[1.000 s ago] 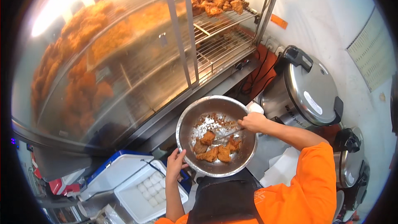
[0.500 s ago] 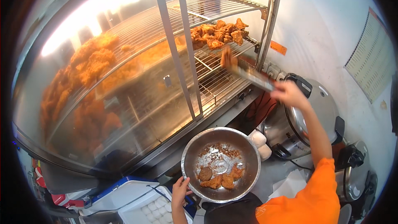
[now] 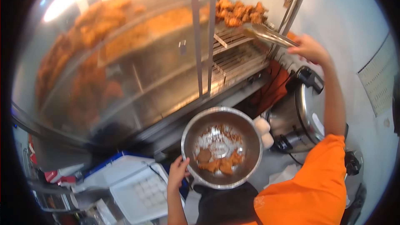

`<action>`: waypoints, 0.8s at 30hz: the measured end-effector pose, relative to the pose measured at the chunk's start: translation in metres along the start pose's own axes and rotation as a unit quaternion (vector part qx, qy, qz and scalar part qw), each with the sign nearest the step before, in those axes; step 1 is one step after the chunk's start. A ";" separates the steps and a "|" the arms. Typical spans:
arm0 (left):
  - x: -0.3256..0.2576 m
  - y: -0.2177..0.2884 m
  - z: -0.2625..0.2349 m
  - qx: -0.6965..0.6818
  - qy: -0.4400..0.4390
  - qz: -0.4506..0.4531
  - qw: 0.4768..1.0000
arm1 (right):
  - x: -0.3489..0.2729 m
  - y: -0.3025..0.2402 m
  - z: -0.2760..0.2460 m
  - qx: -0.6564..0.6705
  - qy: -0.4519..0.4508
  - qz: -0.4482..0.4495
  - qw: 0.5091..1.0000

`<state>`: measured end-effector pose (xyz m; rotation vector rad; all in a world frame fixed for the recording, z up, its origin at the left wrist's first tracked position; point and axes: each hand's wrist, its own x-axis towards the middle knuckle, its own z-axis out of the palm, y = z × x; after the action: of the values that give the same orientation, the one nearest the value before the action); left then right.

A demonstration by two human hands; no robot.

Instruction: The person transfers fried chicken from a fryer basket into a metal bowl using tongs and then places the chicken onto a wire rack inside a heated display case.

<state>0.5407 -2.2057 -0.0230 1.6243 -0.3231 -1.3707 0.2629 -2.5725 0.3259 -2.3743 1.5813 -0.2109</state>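
My right hand (image 3: 307, 51) is closed round a pair of metal tongs (image 3: 275, 38). The tongs reach into the warming cabinet, their tips beside a pile of fried chicken pieces (image 3: 239, 13) on the wire rack. Motion blur hides whether the tips grip a piece. My left hand (image 3: 178, 171) pinches the left rim of a round metal bowl (image 3: 196, 127). Inside the bowl lie a few fried chicken pieces (image 3: 225, 165), a brown round patty-like piece (image 3: 204, 155) and loose crumbs.
Curved glass of the cabinet (image 3: 137, 85) fills the left, with more fried chicken (image 3: 96, 25) behind it. A large steel cooker (image 3: 287, 114) stands right of the bowl. Pale round items (image 3: 263, 132) touch the bowl's side. An open white cooler box (image 3: 143, 196) sits lower left.
My right hand and the tongs have moved up and right in view, the tips now level with the chicken pile. The view has shifted; my left hand keeps hold of the bowl.
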 end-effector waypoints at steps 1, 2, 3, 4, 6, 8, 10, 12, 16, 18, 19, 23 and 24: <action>-0.001 0.000 0.000 0.001 0.005 0.000 1.000 | -0.021 0.004 0.014 -0.020 -0.058 0.008 0.998; 0.003 -0.006 -0.003 0.001 0.005 -0.009 1.000 | -0.041 0.005 0.032 -0.041 -0.122 -0.037 0.991; 0.003 -0.004 -0.004 -0.006 0.001 -0.013 1.000 | -0.063 0.006 0.043 -0.061 -0.172 -0.085 0.980; 0.003 -0.010 -0.007 -0.015 -0.001 -0.013 1.000 | -0.083 0.000 0.061 -0.104 -0.222 -0.090 0.965; -0.003 0.003 -0.003 -0.004 -0.011 -0.014 1.000 | -0.126 0.001 0.098 -0.211 -0.261 -0.123 0.934; -0.004 0.004 -0.005 0.014 -0.008 -0.011 1.000 | -0.149 -0.003 0.136 -0.281 -0.365 -0.093 0.883; -0.002 0.004 -0.006 0.029 -0.010 -0.006 1.000 | -0.162 0.006 0.168 -0.305 -0.411 -0.103 0.853; 0.000 0.003 -0.006 0.034 -0.009 0.000 0.999 | -0.171 0.022 0.197 -0.308 -0.374 -0.154 0.861; 0.000 0.005 -0.003 0.036 -0.021 0.002 0.999 | -0.180 0.041 0.255 -0.291 -0.321 -0.163 0.887; -0.003 0.007 -0.004 0.029 -0.020 0.002 0.999 | -0.179 0.039 0.258 -0.262 -0.315 -0.145 0.901; -0.002 0.006 -0.005 0.030 -0.018 0.003 0.999 | -0.179 0.039 0.251 -0.244 -0.322 -0.121 0.907; 0.001 0.000 -0.005 0.022 -0.022 0.000 1.000 | -0.174 0.065 0.230 -0.132 -0.330 -0.041 0.934; 0.004 0.001 -0.005 0.015 -0.025 0.004 1.000 | -0.171 0.069 0.221 -0.091 -0.310 -0.030 0.946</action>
<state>0.5465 -2.2067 -0.0254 1.6135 -0.3810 -1.4087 0.1966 -2.4070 0.1001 -2.2871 1.2585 0.6374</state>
